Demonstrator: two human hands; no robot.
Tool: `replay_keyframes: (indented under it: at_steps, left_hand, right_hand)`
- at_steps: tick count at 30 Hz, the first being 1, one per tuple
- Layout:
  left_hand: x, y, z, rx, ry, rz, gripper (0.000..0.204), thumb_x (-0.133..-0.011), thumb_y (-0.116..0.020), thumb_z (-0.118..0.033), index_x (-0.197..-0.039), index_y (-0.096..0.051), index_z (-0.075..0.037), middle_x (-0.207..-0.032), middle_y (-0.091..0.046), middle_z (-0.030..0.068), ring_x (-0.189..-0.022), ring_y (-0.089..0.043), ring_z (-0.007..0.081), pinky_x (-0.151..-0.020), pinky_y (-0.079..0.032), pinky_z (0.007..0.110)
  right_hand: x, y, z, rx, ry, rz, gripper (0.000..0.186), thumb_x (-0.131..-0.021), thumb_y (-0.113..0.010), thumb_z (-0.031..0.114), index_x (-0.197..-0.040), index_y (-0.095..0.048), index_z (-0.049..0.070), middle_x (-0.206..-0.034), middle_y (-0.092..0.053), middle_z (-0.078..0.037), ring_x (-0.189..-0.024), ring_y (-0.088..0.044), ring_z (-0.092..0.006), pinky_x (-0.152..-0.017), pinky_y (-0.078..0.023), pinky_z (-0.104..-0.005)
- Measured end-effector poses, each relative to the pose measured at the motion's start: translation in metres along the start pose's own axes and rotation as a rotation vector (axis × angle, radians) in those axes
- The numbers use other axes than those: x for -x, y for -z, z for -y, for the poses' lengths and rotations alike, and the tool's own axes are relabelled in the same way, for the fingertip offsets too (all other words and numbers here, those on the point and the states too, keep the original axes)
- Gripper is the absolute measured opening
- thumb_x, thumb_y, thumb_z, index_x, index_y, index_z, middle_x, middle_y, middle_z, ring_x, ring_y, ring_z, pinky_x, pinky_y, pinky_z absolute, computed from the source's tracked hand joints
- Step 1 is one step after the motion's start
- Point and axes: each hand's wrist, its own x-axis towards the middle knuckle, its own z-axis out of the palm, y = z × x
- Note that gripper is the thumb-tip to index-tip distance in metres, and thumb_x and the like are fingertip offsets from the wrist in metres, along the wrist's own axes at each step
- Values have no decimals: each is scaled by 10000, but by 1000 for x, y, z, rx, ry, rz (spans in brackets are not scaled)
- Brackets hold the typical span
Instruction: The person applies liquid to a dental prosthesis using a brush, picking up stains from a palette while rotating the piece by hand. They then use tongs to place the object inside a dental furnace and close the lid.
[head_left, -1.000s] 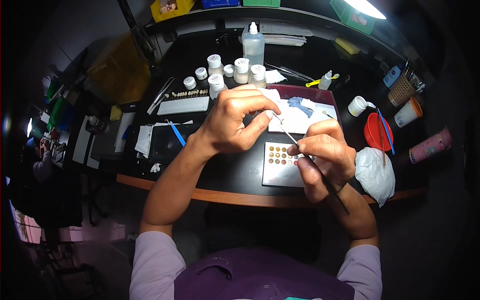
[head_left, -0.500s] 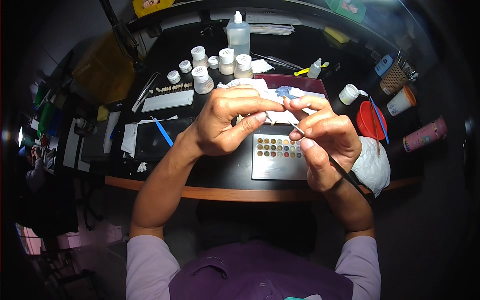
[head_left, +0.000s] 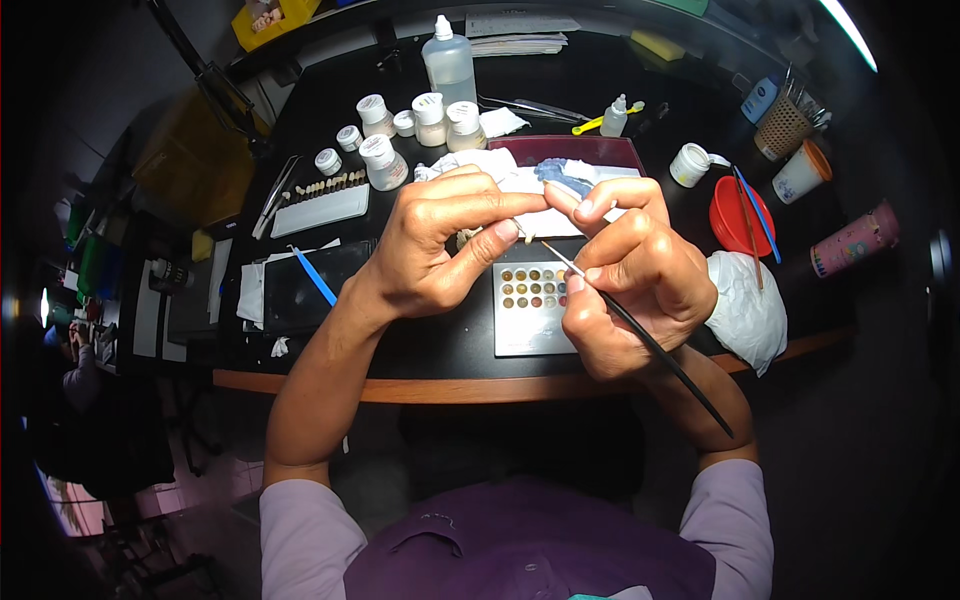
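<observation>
A tiny off-white tooth-shaped piece (head_left: 530, 238) is held out just past the thumb tip of the L hand (head_left: 435, 245); thumb & index are pinched narrow, apparently on a slim holder, mostly hidden, so the exact grip can't be told. In the R hand (head_left: 645, 285), a slim dark-handled brush w/ a fine pointed tip (head_left: 655, 347) is held btwn thumb & fingers, slanted, tip just beside the piece; contact can't be confirmed at this size.

Index fingertips of both hands appear to meet above the work. That bridge is worth using: w/ hands braced tog., any tremor should be shared & the tip-to-piece gap better controlled. Strokes are best made w/ small finger moves, wrists quiet. Brush pressure should be light, so the hairs aren't splayed & the piece isn't twisted in the pinch. The piece is best turned by L fingers rather than reached round w/ the brush.

Below the hands, the flat pale rectangular palette w/ rows of round coloured wells (head_left: 530, 335) is partly covered by R fingers; care is needed so knuckles aren't dipped in colour. Excess is prob. best wiped off the tip before each touch.
</observation>
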Motion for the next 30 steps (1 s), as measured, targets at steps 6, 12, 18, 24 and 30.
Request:
replay_keyframes:
  at_steps: [6, 12, 18, 24, 30]
  left_hand:
    - [-2, -2, -2, 14, 11, 3, 253, -906, -676, -50, -1131, -768, 17, -687, -563, 91, -669, -528, 221, -644, -426, 362]
    - [0, -1, -1, 11, 14, 9, 237, -905, -676, -51, -1109, -767, 27, -712, -593, 101, -682, -550, 222, -655, -443, 353]
    - [0, -2, -2, 4, 21, 3, 236, -897, -682, -53, -1101, -770, 27, -736, -621, 107, -702, -577, 226, -671, -452, 350]
    - [0, -3, -1, 6, -5, -11, 235, -895, -683, -47, -1099, -771, 29, -755, -629, 113, -711, -587, 227, -680, -462, 349]
    - [0, -1, -3, 16, 9, -3, 232, -897, -682, -40, -1101, -770, 29, -758, -630, 113, -714, -592, 227, -671, -467, 346]
  right_hand:
    - [-1, 1, 1, 72, 50, 10, 255, -573, -656, -95, -723, -521, 61, -685, -583, -51, -836, -634, -292, -751, -539, -373]
    - [-2, -1, 1, 95, 65, 11, 253, -575, -655, -97, -720, -518, 59, -682, -576, -49, -824, -645, -289, -739, -548, -374]
    - [-3, 0, 3, 94, 64, 15, 249, -575, -644, -99, -720, -512, 55, -678, -566, -53, -825, -646, -289, -741, -553, -382]
    - [-2, 0, 2, 85, 63, 7, 255, -569, -638, -101, -721, -506, 55, -683, -569, -58, -826, -648, -290, -737, -549, -379]
    - [-3, 0, 3, 98, 61, 28, 254, -574, -647, -100, -724, -511, 54, -688, -578, -62, -835, -651, -291, -723, -539, -365]
